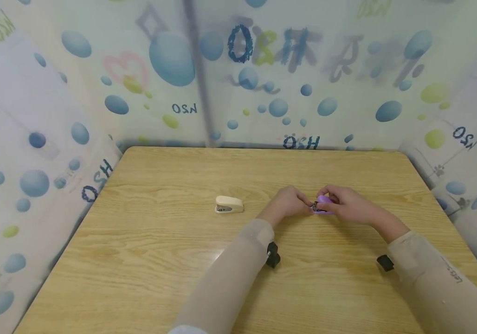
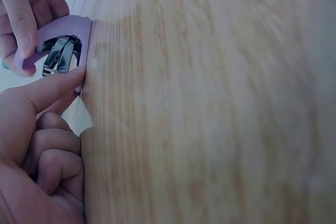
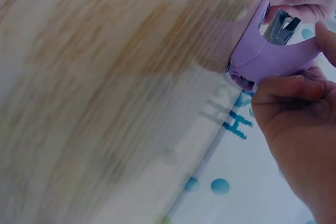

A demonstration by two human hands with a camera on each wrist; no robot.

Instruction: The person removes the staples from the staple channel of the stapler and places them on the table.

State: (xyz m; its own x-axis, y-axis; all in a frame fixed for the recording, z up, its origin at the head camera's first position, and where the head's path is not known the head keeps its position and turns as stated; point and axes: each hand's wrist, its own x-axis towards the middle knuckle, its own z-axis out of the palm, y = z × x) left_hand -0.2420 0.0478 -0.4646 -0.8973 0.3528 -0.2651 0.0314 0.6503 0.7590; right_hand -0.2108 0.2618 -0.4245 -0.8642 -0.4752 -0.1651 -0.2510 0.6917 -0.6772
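Lying right of centre on a pale wood-grain table, a small purple plastic stapler filled the short gap between two bare hands. Its long axis ran roughly left to right, with the gaping mouth facing left and the hinge to the right. From that side, the right hand gripped the curved purple lid between thumb and fingers, holding it raised. Opposite, the left hand pinched the tip of the flat purple base, its remaining fingers curled. Both hands touched the stapler, so neither was nearer; the left met the mouth end, the right the hinge end. Between lid and base, a dark metal staple holder slanted up, pointing towards the left hand. A cream stapler sat well apart to the left, touched by neither hand.
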